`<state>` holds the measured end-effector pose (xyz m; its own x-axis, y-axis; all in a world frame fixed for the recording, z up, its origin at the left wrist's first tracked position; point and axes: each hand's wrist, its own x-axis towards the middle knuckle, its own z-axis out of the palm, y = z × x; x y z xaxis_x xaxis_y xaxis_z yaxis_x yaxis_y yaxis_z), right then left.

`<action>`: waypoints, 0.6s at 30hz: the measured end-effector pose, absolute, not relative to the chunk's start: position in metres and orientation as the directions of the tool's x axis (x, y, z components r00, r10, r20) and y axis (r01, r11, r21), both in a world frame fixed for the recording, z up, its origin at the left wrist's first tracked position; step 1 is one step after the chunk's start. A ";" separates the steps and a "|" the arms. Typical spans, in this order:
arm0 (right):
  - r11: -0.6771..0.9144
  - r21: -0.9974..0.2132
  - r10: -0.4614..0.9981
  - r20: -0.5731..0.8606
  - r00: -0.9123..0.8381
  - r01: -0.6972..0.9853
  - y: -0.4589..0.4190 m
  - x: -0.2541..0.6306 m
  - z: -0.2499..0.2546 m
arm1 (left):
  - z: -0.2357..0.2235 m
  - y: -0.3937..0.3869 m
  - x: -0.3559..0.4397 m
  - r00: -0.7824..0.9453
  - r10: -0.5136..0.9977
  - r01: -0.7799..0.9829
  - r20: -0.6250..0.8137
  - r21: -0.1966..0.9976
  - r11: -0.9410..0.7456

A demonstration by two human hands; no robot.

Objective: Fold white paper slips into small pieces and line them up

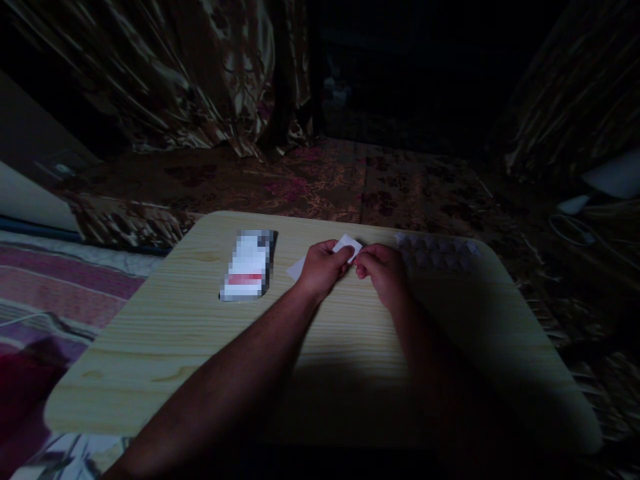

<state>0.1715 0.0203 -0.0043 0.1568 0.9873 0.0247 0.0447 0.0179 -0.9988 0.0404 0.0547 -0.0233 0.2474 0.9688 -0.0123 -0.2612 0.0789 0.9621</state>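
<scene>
While pinching white paper (351, 241) with left hand (320, 268) on table (175, 327) toward twelve o'clock, apparently folding, with right hand (384, 270) bunched at paper's edge; clamped or not, cannot tell. Likely calls next for steady left pinch. From paper: pixelated rectangular item (246, 263) at nine, apart; pale corner (296, 269) at eight, beside left hand; rows of small pieces (421, 257) at three, beside right hand, easily knocked.

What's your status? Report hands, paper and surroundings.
Left hand holding white paper, thumb on top. Right hand at its edge. Pale pieces in rows beside right hand.
</scene>
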 end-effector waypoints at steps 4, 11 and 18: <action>0.003 -0.999 0.986 0.012 0.166 0.054 0.021 0.172 -0.005 | -0.021 0.054 0.041 0.234 0.972 -0.242 -0.022 0.967 0.080; 0.016 -0.994 0.980 0.038 0.195 0.112 0.024 0.174 -0.012 | -0.023 0.053 0.043 0.220 0.976 -0.189 -0.005 0.981 0.048; 0.041 -0.988 0.970 0.074 0.230 0.147 0.027 0.175 -0.016 | -0.022 0.051 0.043 0.229 0.973 -0.167 0.007 0.985 0.032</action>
<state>0.1749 0.0265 -0.0162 0.2302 0.9703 0.0740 0.1468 0.0406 -0.9883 0.0431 0.0507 -0.0219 0.2287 0.9735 0.0071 -0.1672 0.0321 0.9854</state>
